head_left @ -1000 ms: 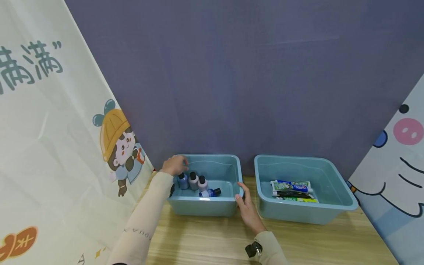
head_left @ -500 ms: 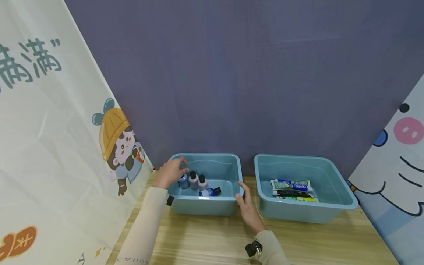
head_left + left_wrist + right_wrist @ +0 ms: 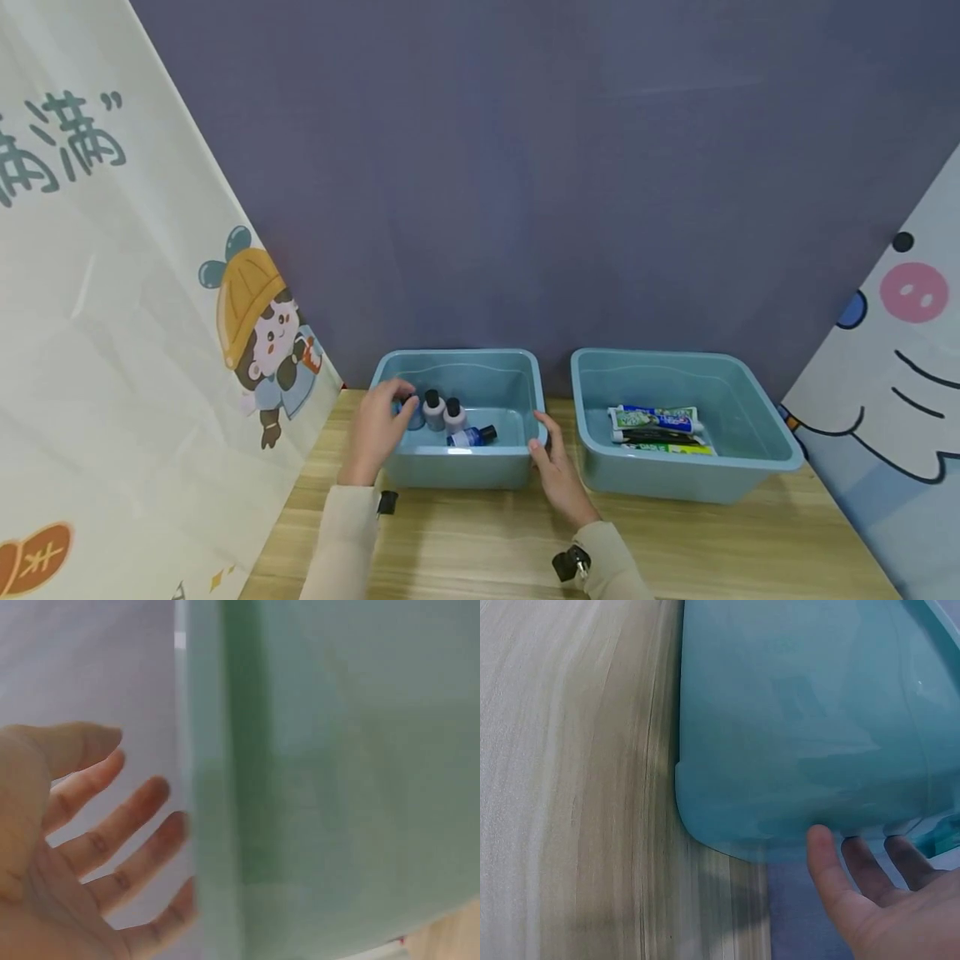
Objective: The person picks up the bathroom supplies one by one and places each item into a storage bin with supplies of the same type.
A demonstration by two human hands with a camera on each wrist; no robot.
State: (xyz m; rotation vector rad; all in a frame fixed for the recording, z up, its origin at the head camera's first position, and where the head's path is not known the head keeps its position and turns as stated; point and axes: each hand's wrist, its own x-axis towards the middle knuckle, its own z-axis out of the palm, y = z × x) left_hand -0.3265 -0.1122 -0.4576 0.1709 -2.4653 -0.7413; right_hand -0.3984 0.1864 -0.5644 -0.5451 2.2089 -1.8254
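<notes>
A light blue plastic bin (image 3: 465, 472) stands on the wooden table. In its left part are a blue bottle (image 3: 415, 418) and two pale bottles (image 3: 433, 414), upright with black caps; another blue bottle (image 3: 467, 437) lies on its side. At the bin's left rim is my left hand (image 3: 375, 429), partly covering the upright blue bottle. Its fingers are spread and loosely bent in the left wrist view, holding nothing. My right hand (image 3: 558, 475) touches the bin's right side near the front corner; the right wrist view shows straight fingertips (image 3: 821, 844) against the wall.
To the right stands a second light blue bin (image 3: 675, 479) with several toothpaste tubes (image 3: 652, 419) inside. Bare wooden table (image 3: 465, 542) runs in front of both bins. Behind is a dark grey-blue backdrop (image 3: 480, 183), with printed white panels (image 3: 127, 333) at the sides.
My left hand has drawn back toward me, from over the bottles inside the bin to its left rim. The right hand stays at the bin's right side.
</notes>
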